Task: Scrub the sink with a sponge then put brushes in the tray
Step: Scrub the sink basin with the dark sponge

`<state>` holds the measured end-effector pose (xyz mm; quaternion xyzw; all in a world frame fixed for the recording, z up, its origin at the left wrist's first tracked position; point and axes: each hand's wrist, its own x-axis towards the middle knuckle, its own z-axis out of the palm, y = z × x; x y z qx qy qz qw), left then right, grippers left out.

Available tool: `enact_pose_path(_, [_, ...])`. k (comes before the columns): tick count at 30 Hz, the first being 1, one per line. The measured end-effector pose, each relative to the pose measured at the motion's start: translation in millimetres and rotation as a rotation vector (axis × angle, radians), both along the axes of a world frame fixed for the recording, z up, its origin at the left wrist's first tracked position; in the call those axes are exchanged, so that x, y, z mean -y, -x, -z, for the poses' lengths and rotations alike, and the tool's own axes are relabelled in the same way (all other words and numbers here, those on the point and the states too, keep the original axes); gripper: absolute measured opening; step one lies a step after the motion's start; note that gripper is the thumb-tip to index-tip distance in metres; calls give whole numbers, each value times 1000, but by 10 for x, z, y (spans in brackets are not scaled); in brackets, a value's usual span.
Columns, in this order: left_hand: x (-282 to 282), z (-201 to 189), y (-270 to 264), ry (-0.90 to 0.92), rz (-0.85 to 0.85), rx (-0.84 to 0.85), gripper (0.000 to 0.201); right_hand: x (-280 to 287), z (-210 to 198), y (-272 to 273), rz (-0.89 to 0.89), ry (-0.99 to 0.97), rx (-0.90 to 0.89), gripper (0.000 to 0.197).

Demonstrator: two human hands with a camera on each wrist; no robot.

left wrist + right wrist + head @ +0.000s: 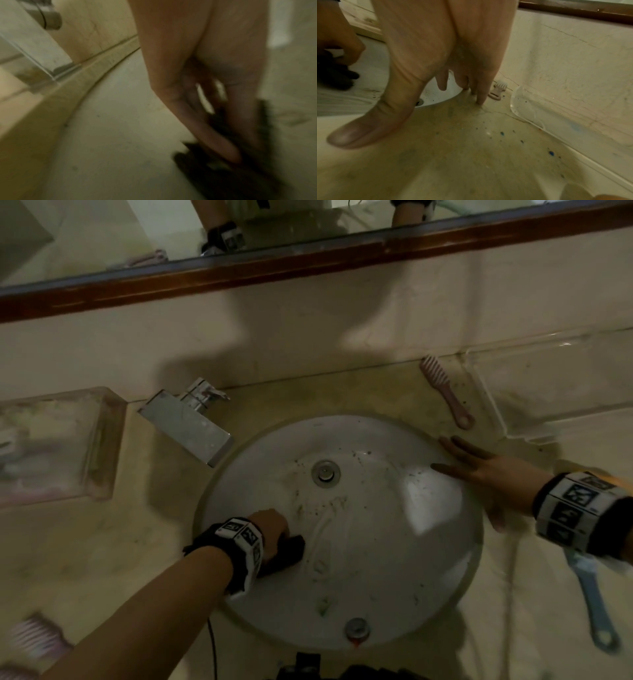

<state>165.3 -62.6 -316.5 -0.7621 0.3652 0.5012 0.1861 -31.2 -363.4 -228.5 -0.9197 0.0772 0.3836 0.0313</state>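
head view: left hand (270, 530) gripping the dark sponge (289, 551), pressed on the sink's (376, 559) near-left wall
right hand (486, 474): flat, fingers spread on the sink rim, holding nothing
pink brush (445, 390): on the counter just beside the clear tray (507, 419)

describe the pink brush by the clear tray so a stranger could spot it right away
Start at the round white sink and go to its far right rim, where the right hand rests. Just beyond the fingertips, a small pink brush lies flat on the counter beside the clear tray. Unlike the blue-handled brush nearer the person, it is pink with a looped handle end.
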Motion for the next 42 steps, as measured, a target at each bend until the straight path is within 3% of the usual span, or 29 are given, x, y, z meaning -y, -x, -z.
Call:
enact_pose_path(4, [148,-158,0,-16,69,-44,21,-13,-1,15,0,3,25,101])
enact_pose_path(8, [306,-244,-186,218,72,191,24,-17,-30,3,6,2,28,95])
enact_pose_path(10, [355,-208,-267,391,206,402,23,-29,-50,-13,28,-2,5,96])
enact_pose_path(12, [275,21,-356,385,190,470,41,-47,-69,-29,30,11,-23,102])
enact_pose_path(14, [185,318,-333,405,227,542,39,-51,-79,-45,22,19,-58,113])
enact_pose_path(16, [207,170,-222,182,309,483,15,-50,-83,-48,24,25,-82,115])
enact_pose_path(18, [179,281,-145,137,221,544,35,-37,-75,-39,13,26,-81,115])
enact_pose_path(21, [287,117,-93,161,80,548,54,-27,-54,-50,-13,42,-103,121])
enact_pose_path(24, [320,201,-160,243,42,603,44,-34,-30,-65,-67,108,-128,124])
enact_pose_path(28, [261,282,-41,170,93,498,39,-51,-66,-58,-40,108,-98,105])
enact_pose_path(30, [226,347,65,106,96,411,41,-60,-77,-54,-19,96,-84,105])
enact_pose_path(33, [267,288,64,110,67,288,24,-83,-79,-68,-30,68,-82,107])
enact_pose_path(35, [367,205,-62,161,2,228,32,-96,-95,-78,-54,66,-87,105])
enact_pose_path(37, [513,92,-208,261,2,284,32,-110,-111,-83,-64,70,-85,102])
enact_pose_path(39, [650,-10,-316,423,172,476,23,-114,-108,-78,-60,79,-91,100])
enact_pose_path(42, [727,36,-415,444,254,609,32,-118,-103,-84,-34,81,-107,104])
